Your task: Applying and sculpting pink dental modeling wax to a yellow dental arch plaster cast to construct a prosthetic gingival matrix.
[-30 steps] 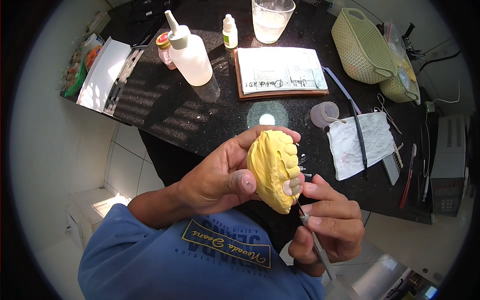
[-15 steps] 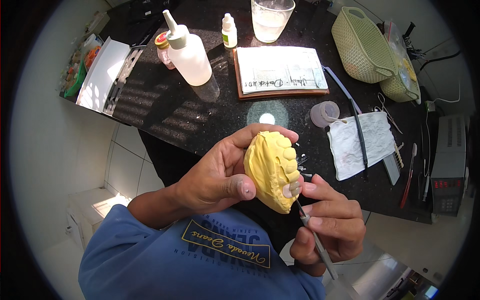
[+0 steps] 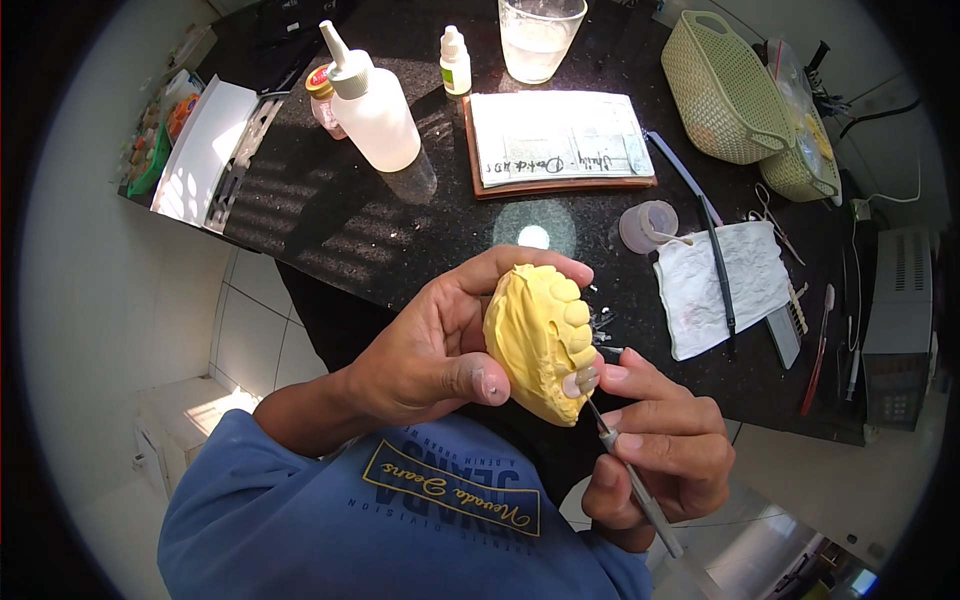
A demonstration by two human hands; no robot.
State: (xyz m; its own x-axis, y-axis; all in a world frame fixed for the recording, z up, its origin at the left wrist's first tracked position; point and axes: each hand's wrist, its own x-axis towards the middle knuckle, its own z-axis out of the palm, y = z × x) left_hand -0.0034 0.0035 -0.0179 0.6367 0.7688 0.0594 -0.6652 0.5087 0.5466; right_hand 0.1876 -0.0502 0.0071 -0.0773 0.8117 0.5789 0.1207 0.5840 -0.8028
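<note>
My left hand point(image 3: 435, 345) grips a yellow dental cast point(image 3: 530, 345) from its left side, thumb near the base and fingers around the far end. A row of molded teeth runs along the cast's right side. Toward its lower right sits a tooth-shaped piece point(image 3: 580, 382), pinkish-white with a grayish-brown part. My right hand point(image 3: 665, 450) is closed around a thin metal dental carver point(image 3: 645, 495). The carver's narrow tip reaches up to the cast just below that piece; whether it touches cannot be made out. One right fingertip lies close beside the tooth piece.
Beyond the cast, the dark speckled counter carries a notepad point(image 3: 560, 140), a squeeze bottle point(image 3: 375, 115), a dropper bottle point(image 3: 454, 65) and a glass point(image 3: 540, 40). To the right are a small cup point(image 3: 648, 226), a white cloth point(image 3: 720, 290), a pale green basket point(image 3: 725, 95) and a gray device point(image 3: 897, 320).
The cast and my left hand have shifted slightly left, with the cast turned a little. My right hand keeps its grip on the carver, almost in the same place.
</note>
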